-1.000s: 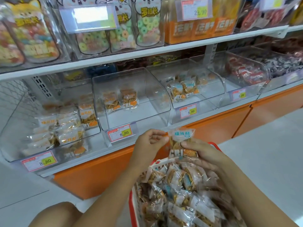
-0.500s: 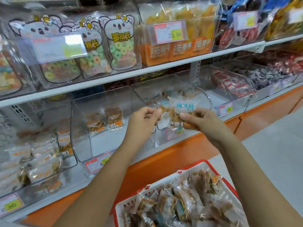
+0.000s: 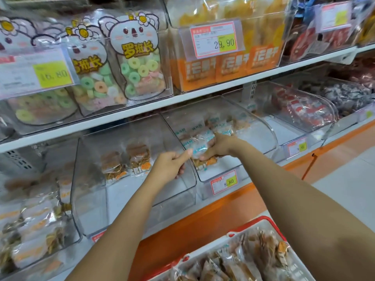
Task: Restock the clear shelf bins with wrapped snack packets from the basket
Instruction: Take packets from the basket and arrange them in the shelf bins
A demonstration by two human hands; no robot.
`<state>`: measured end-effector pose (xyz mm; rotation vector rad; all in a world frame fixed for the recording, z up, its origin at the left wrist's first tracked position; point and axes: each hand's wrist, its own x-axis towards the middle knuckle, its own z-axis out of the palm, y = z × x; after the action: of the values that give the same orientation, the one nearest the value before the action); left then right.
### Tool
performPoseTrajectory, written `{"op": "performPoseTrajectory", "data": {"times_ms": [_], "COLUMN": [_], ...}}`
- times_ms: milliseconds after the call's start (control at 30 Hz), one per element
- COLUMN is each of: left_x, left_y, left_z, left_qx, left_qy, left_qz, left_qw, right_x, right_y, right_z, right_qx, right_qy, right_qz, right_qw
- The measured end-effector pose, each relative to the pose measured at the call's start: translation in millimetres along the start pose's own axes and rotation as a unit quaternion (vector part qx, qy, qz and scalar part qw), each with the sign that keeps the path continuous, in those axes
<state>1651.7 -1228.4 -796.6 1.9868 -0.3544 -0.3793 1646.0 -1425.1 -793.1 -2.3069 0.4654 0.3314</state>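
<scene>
I face a white shelf unit. Its upper shelf board (image 3: 203, 92) slants across my view, rising toward the right, with a slotted white upright (image 3: 251, 90) just below it. On that board stand koala-printed bags of ring sweets (image 3: 138, 63) toward the left. Orange packs (image 3: 233, 65) sit in the middle behind a price tag reading 29.90 (image 3: 215, 39), and dark red packs (image 3: 316, 37) lie toward the right edge. Under the lower shelf runs an orange base panel (image 3: 203, 230), meeting a pale grey floor (image 3: 345, 189) on my right. The light is bright and even, glinting off the plastic.
</scene>
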Motion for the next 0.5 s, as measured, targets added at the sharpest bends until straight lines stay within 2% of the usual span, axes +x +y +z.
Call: {"op": "performPoseTrajectory", "data": {"times_ms": [133,200,333,400,500], "left_x": [4,4,-1,-8,-28], "left_y": [-6,-6,-4,0,6], "left_z": [2,4,4,5,7], "left_qx": [-0.026,-0.031,-0.035,-0.026,0.027], "left_qy": [-0.014,-0.015,-0.005,0.005,0.054], "left_qz": [-0.01,-0.012,-0.016,-0.009,0.03], "left_qw": [1.0,0.999,0.999,1.0,0.998], "right_x": [14,13,8,7,-1], "right_y": [-5,-6,-12,-17,-28], "right_z": [18,22,19,20,28], "right_qx": [-0.123,-0.158,-0.196,-0.199,-0.286], "right_qy": [-0.008,-0.009,-0.065,-0.08,-0.06], "right_qz": [0.001,-0.006,0.005,0.02,0.024], "right_qw": [0.992,0.987,0.978,0.977,0.956]}}
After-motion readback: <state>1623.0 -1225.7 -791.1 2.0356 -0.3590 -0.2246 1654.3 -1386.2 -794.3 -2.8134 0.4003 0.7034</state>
